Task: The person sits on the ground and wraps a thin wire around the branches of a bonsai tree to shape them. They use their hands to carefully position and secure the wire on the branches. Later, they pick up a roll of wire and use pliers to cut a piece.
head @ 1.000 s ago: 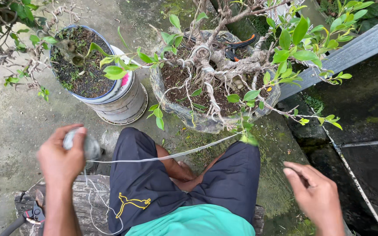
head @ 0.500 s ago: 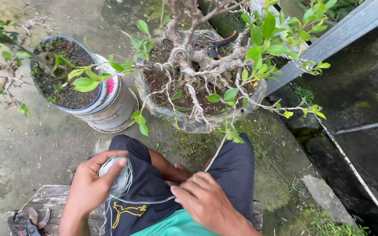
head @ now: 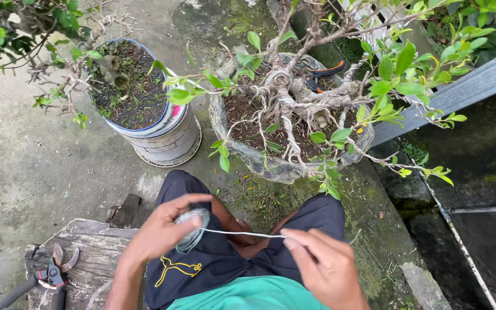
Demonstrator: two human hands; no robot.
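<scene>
Outdoors on mossy concrete (head: 24, 166), left hand (head: 159, 232) clenched on wire spool (head: 192, 228), right hand (head: 325, 267) pinching wire (head: 242, 233).

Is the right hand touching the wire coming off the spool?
Touching. The head view shows the right hand pinching the wire at its fingertips, the strand running taut to the spool in the left hand.

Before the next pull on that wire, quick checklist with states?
1. Left hand grips the small grey wire coil: ok.
2. Right hand pinches the thin pale wire strand: ok.
3. Strand taut and straight between the hands: ok.
4. Strand free of the bonsai tree's leafy branches: ok.
5. Pliers with black handles lying on the weathered wooden bench: ok.
6. Wire left on coil: cannot tell.
</scene>
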